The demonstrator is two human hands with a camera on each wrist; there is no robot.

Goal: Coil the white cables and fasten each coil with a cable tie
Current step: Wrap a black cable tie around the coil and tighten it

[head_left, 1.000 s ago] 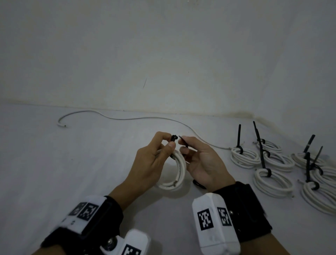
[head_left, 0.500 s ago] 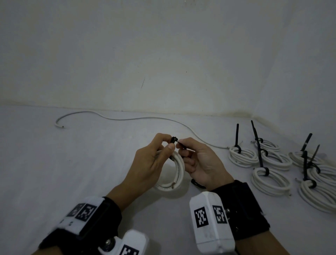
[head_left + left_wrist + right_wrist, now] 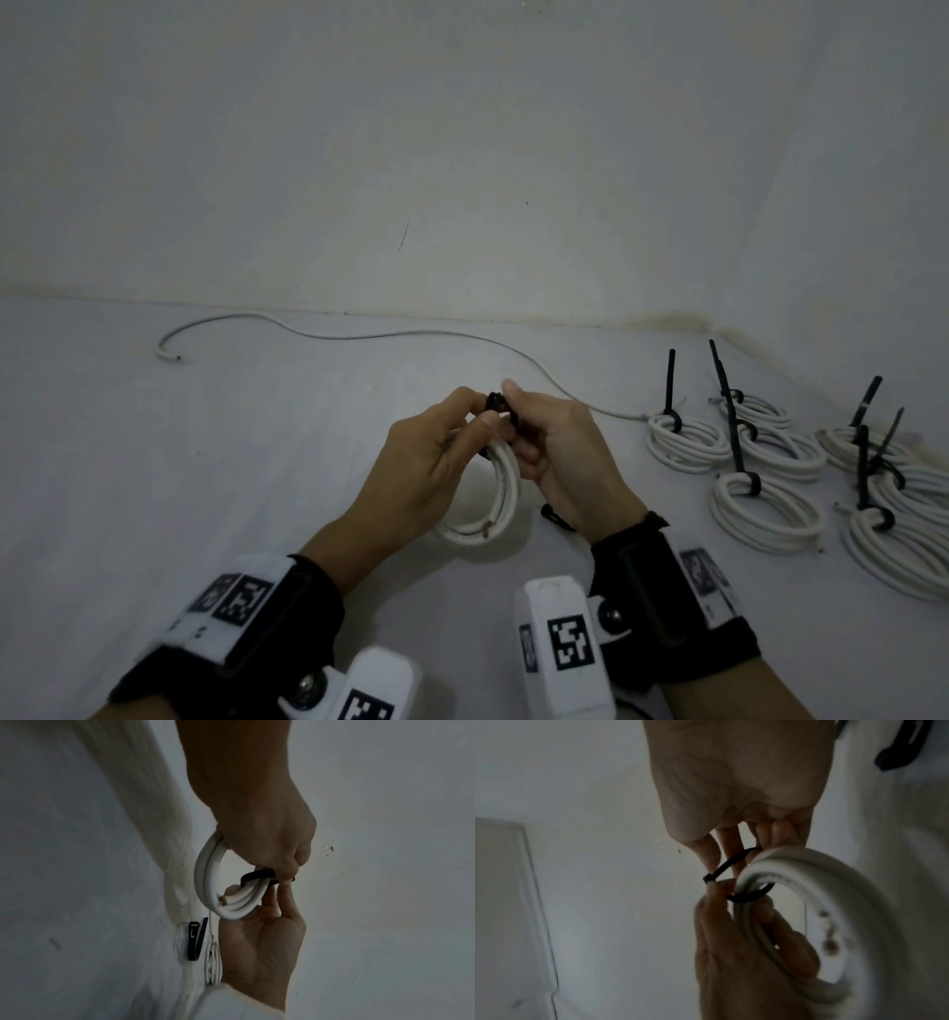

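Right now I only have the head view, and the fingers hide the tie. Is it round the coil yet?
Observer: Yes. The left wrist view shows the black cable tie passing round the bundled strands of the white coil.
Operator: Is it pulled tight?
Observer: No. The right wrist view shows a slack loop, with a gap between strap and coil. The left hand holds the coil and the right hand pinches the strap.
Operator: Where is the cable's loose end?
Observer: The left wrist view shows the cut end inside the coil, just beside the tie.
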